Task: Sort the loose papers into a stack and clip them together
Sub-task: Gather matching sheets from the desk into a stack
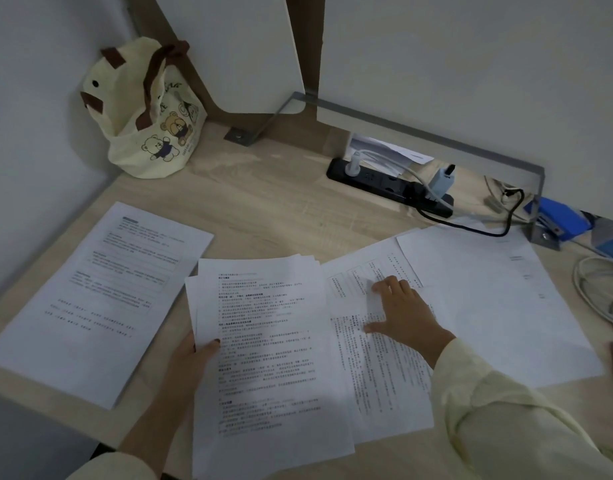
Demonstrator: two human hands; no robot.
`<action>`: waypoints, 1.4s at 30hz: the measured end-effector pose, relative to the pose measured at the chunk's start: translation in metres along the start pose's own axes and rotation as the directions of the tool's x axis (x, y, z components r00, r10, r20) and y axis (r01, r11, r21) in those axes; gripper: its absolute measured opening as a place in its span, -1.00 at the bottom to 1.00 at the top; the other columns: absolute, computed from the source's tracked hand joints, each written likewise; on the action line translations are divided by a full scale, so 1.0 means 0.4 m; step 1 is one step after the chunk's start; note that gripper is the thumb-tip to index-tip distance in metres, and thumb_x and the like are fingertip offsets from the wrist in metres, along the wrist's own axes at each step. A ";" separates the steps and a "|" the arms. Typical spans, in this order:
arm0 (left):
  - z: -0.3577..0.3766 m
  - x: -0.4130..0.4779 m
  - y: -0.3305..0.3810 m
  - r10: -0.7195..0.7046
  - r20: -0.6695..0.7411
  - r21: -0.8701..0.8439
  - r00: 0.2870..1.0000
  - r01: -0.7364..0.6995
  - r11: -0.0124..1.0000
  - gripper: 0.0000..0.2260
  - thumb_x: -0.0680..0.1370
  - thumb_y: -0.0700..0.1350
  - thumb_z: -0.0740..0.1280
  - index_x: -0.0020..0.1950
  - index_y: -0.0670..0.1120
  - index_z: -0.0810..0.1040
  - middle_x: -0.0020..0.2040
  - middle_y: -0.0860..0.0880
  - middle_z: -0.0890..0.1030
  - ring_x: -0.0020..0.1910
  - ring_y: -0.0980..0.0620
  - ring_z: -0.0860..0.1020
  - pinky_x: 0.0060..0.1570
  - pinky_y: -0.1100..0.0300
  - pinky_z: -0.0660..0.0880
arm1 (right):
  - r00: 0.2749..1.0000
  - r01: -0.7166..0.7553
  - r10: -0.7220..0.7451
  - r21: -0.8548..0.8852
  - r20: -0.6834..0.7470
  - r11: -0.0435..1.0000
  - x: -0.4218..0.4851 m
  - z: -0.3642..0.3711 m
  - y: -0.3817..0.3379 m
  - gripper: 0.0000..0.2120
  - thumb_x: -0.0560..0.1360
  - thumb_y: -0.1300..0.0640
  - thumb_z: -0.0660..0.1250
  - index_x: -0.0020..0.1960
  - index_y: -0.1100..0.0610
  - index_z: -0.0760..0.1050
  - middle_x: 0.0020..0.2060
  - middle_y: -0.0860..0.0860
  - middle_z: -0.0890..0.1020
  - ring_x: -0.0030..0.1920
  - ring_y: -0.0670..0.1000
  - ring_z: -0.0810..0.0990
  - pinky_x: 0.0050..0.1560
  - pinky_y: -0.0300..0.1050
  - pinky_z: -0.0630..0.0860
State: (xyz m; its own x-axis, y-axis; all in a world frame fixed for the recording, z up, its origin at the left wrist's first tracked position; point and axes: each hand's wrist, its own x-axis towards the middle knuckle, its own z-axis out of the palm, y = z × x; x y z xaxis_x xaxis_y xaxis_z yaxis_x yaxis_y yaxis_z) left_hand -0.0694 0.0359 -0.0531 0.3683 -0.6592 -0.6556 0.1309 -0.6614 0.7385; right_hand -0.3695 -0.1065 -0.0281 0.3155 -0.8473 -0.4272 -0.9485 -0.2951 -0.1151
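A loose stack of printed sheets (263,344) sits at the middle of the wooden desk, its edges uneven. My left hand (191,362) grips the stack's left edge, thumb on top. To the right lies a printed sheet (377,368) with vertical text, and my right hand (402,311) rests flat on it with straight fingers. Beyond that lies a nearly blank sheet (488,299), partly overlapping it. A separate printed sheet (97,296) lies at the left of the desk. No clip is visible.
A cream bear-print tote bag (149,112) stands in the back left corner. A black power strip (388,185) with plugs and cables lies at the back. A blue object (561,218) sits at the far right beside a metal bracket; white cables (599,292) coil at the right edge.
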 end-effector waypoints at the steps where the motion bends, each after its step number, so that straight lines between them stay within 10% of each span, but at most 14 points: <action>1: 0.000 -0.001 0.001 0.002 -0.002 -0.004 1.000 -0.002 1.000 -0.75 0.55 -0.15 0.28 0.21 -0.11 0.55 0.09 -0.11 0.64 0.09 -0.17 0.59 0.19 -0.18 0.46 | 1.000 0.008 -0.008 -0.012 0.011 1.000 0.003 -0.002 0.000 -0.23 0.33 -0.25 0.38 0.36 0.10 0.19 0.32 0.03 0.31 0.31 0.05 0.29 0.34 -0.07 0.26; 12: -0.002 -0.017 0.005 0.030 0.013 0.006 0.999 -0.030 1.000 -0.76 0.54 -0.16 0.28 0.20 -0.08 0.56 0.07 -0.09 0.65 0.06 -0.12 0.60 0.15 -0.13 0.49 | 0.991 0.066 -0.044 -0.173 0.129 0.983 0.039 -0.030 0.001 -0.42 0.41 -0.18 0.33 0.30 0.12 0.36 0.26 0.08 0.36 0.26 0.08 0.32 0.26 -0.05 0.29; 19: -0.007 -0.010 0.003 -0.013 0.017 -0.016 1.000 0.013 1.000 -0.77 0.54 -0.20 0.28 0.18 -0.12 0.54 0.09 -0.14 0.63 0.04 -0.17 0.58 0.10 -0.12 0.50 | 0.877 -0.294 0.364 0.250 -0.313 0.923 -0.087 -0.171 0.063 -0.78 0.58 0.18 0.06 0.18 0.17 0.36 -0.02 0.16 0.59 -0.14 0.15 0.50 -0.20 -0.08 0.35; 22: -0.003 -0.008 0.009 -0.015 0.005 -0.023 1.000 0.015 1.000 -0.76 0.54 -0.24 0.26 0.20 -0.18 0.50 0.16 -0.20 0.58 0.04 -0.19 0.56 0.15 -0.18 0.45 | 0.791 -0.191 0.532 0.704 -0.302 0.684 -0.154 -0.231 0.087 -0.75 0.58 0.19 0.12 0.23 0.20 0.41 0.09 0.19 0.56 -0.01 0.19 0.51 -0.02 0.00 0.40; 25: 0.009 -0.006 0.023 -0.028 -0.006 -0.045 1.000 0.028 0.999 -0.75 0.55 -0.31 0.23 0.23 -0.26 0.44 0.10 -0.20 0.52 -0.06 -0.17 0.52 0.03 -0.05 0.41 | 0.853 0.040 0.492 0.962 -0.174 0.270 -0.215 -0.251 0.103 -0.84 0.55 0.20 0.19 0.07 0.11 0.51 0.03 0.12 0.64 -0.03 0.13 0.60 -0.05 -0.03 0.49; 29: 0.014 0.000 0.035 -0.054 -0.033 -0.049 0.998 0.053 0.997 -0.65 0.53 -0.34 0.24 0.32 -0.35 0.37 0.29 -0.33 0.44 0.25 -0.31 0.41 0.24 -0.15 0.33 | 0.939 0.091 0.336 0.995 -0.074 -0.035 -0.260 -0.225 0.097 -0.77 0.55 0.17 0.20 0.11 -0.04 0.54 0.00 -0.03 0.69 0.00 0.04 0.66 -0.05 -0.05 0.55; 35: 0.010 -0.005 0.051 -0.108 0.050 -0.088 0.993 0.112 0.990 -0.70 0.54 -0.31 0.25 0.27 -0.30 0.43 0.12 -0.30 0.53 0.04 -0.21 0.48 0.12 -0.12 0.38 | 0.936 0.061 0.337 0.893 0.105 -0.446 -0.238 -0.062 0.009 -0.66 0.57 0.18 0.12 0.33 0.15 0.39 0.20 0.10 0.58 0.19 0.16 0.55 0.21 0.12 0.45; 39: 0.004 -0.017 0.041 -0.054 0.089 -0.102 0.995 0.063 0.993 -0.80 0.54 -0.29 0.24 0.15 -0.24 0.52 0.10 -0.25 0.56 0.02 -0.22 0.53 0.01 -0.07 0.47 | 0.875 -0.140 0.334 0.844 0.350 -0.517 -0.231 0.033 -0.122 -0.81 0.56 0.18 0.19 0.13 0.18 0.48 -0.06 0.09 0.64 -0.05 0.12 0.59 -0.06 -0.02 0.54; 42: 0.005 0.003 0.038 -0.109 0.031 -0.105 0.994 0.112 0.988 -0.75 0.57 -0.24 0.23 0.21 -0.30 0.49 0.21 -0.28 0.51 0.17 -0.25 0.48 0.20 -0.11 0.38 | 0.853 -0.443 0.109 0.819 0.510 -0.366 -0.230 0.038 -0.215 -0.82 0.53 0.08 0.27 -0.03 0.20 0.54 -0.22 0.09 0.70 -0.14 0.10 0.65 -0.03 -0.02 0.60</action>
State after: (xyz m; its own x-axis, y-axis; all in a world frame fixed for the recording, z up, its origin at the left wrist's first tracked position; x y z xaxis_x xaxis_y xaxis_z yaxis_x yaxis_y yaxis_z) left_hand -0.0688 0.0245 -0.0430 0.3227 -0.5941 -0.7368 0.2672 -0.6896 0.6730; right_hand -0.3175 0.0033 0.0076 0.1512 -0.5297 -0.8346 0.1837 0.8446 -0.5028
